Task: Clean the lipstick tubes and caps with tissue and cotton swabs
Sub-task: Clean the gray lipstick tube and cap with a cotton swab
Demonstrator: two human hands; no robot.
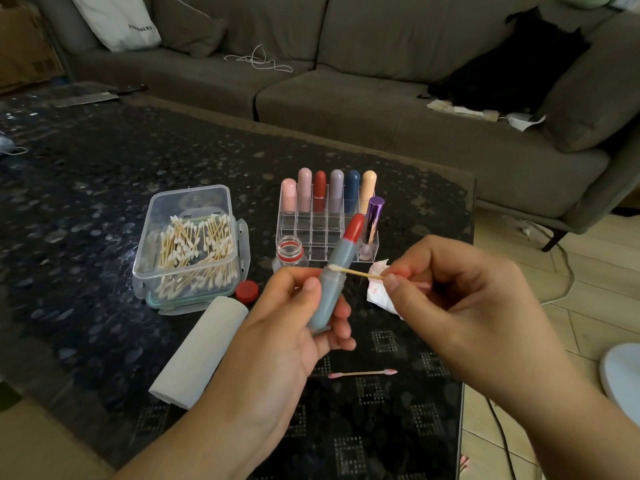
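My left hand grips a grey-blue lipstick tube tilted up to the right, its red stick extended and uncapped. My right hand pinches a cotton swab by one end. The swab's white tip touches the tube's collar just above my left thumb. A crumpled tissue with red smears lies on the table behind my right hand. A used swab with pink tips lies on the table below my hands.
A clear organiser holds several capped lipsticks and a purple tube. An open box of cotton swabs, a small open bottle, its red cap and a tissue roll lie left. A sofa stands beyond the dark table.
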